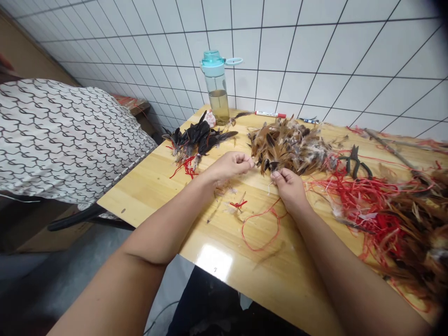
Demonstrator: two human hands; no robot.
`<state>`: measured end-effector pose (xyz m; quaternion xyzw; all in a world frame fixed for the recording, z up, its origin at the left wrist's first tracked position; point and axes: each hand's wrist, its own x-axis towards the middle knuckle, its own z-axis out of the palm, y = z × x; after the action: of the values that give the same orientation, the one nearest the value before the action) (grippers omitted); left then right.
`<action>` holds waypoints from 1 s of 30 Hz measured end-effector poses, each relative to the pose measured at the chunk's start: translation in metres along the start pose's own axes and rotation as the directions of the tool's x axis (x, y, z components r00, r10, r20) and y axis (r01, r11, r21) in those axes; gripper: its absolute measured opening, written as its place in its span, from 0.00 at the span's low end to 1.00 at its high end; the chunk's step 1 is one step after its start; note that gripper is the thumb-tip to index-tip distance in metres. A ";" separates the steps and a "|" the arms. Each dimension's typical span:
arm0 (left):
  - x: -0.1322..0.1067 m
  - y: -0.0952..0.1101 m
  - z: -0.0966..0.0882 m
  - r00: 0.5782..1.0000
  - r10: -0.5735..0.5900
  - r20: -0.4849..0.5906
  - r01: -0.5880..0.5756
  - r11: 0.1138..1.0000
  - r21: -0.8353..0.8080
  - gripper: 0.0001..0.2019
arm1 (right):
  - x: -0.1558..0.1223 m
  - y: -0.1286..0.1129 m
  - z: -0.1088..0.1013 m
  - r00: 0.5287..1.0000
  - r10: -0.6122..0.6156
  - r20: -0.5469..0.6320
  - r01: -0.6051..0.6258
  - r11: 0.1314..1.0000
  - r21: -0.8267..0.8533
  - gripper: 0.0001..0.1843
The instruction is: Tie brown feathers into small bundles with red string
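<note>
My left hand (234, 166) is closed in a pinch over the table, its fingertips just left of a pile of brown feathers (285, 144). Whatever lies between those fingers is too small to make out. My right hand (290, 186) pinches at the near edge of the same pile, and a short white string (269, 188) hangs from its fingertips. Beneath the right hand a thin red cord (244, 233) runs out in a loose loop on the wood. Small red cord scraps (238, 204) and feather bits lie between my forearms.
Black feathers (201, 140) tied with red cord lie at the left, before a water bottle (217, 88). A red marker (270, 114) rests by the tiled wall. Pliers (355, 163), tangled red cord (364, 200) and more brown feathers (416, 233) fill the right. Patterned cloth (70, 140) is beyond the left edge.
</note>
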<state>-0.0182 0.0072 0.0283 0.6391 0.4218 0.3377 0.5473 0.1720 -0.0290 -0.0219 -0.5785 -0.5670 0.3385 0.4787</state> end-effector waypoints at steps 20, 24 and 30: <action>-0.001 -0.015 0.040 0.990 0.099 -0.102 -0.095 0.995 0.041 0.09 | -0.004 -0.002 0.005 0.991 -0.117 -0.060 0.108 0.985 -0.135 0.17; -0.002 -0.013 0.039 0.985 0.125 -0.117 -0.103 0.979 0.178 0.06 | -0.004 -0.006 0.005 0.987 -0.148 -0.057 0.136 0.976 -0.168 0.17; 0.001 -0.016 0.038 0.994 0.086 -0.069 -0.086 0.996 0.007 0.08 | -0.006 -0.009 0.006 0.981 -0.190 -0.039 0.177 0.960 -0.216 0.15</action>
<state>0.0128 -0.0071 0.0060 0.6457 0.4132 0.3821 0.5160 0.1624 -0.0344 -0.0159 -0.5811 -0.6364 0.2130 0.4604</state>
